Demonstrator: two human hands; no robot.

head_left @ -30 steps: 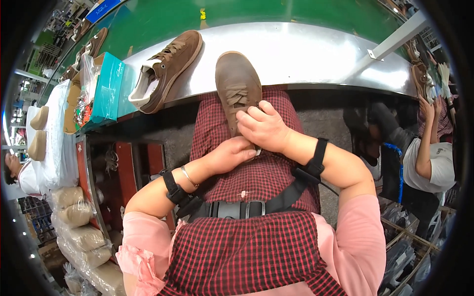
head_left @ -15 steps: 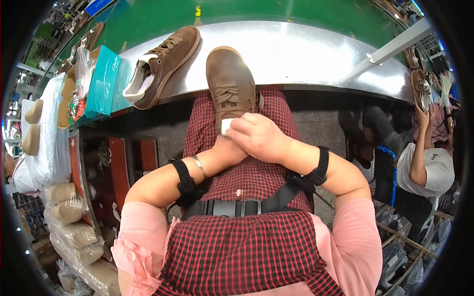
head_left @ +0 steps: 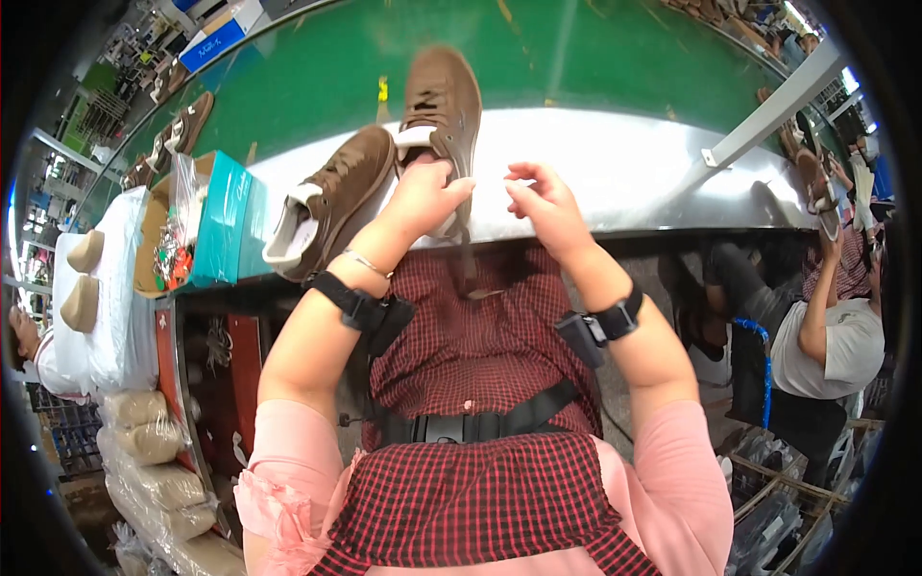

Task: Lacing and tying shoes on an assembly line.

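My left hand [head_left: 427,200] is closed on the heel end of a brown lace-up shoe [head_left: 444,91], its fingers partly hidden inside the opening. The shoe's toe points away from me, over the green surface. Below it hangs a thin brown strip [head_left: 468,252], blurred; I cannot make out what it is. My right hand [head_left: 549,204] is off to the right of the shoe, over the metal edge, fingers loosely bent and apart, holding nothing. Close on the left, a second brown shoe [head_left: 351,182] with a pale lining rests on the metal ledge [head_left: 615,173].
A teal box [head_left: 228,216] and an open carton [head_left: 154,230] of small items stand at the left. Beyond them, beige shoe forms [head_left: 82,302] lie on white plastic. A metal post [head_left: 768,106] rises at the right. Another person [head_left: 831,331] sits there with a shoe.
The held shoe has moved from my lap up and forward, over the bench. My right hand has let go and moved right. My left hand has gone to the shoe's opening.
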